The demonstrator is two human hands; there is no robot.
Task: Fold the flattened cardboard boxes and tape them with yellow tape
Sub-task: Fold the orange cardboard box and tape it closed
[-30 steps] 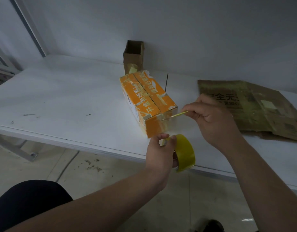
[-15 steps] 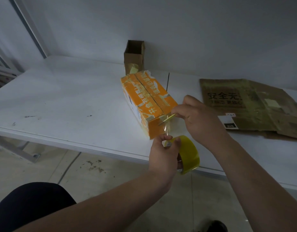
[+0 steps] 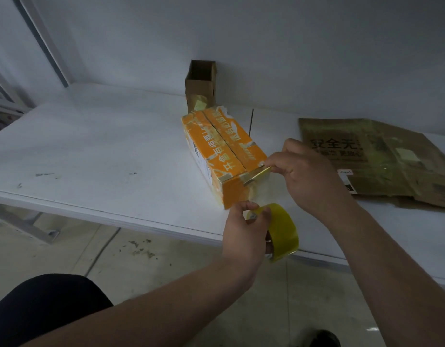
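Nearest, off the front edge of the white table point(image 3: 91, 156): left hand point(image 3: 244, 236) gripping the yellow tape roll point(image 3: 284, 234), thumb and fingers curled round its rim. Just beyond: right hand point(image 3: 314, 179) pinching the free tape end point(image 3: 257, 175) between thumb and forefinger, at the near top edge of the folded orange box point(image 3: 224, 156). Right, lying flat on the table: flattened cardboard point(image 3: 381, 156). Farthest, by the wall: small open brown box point(image 3: 200, 83), upright.

Folded box point(image 3: 224, 151): orange, pale lettering. Tape roll point(image 3: 284, 234) at its 5 o'clock and tape strip point(image 3: 256, 174): translucent yellow. Flattened cardboard point(image 3: 381, 161) at 3 o'clock: brown, black characters. Table point(image 3: 91, 146): white.
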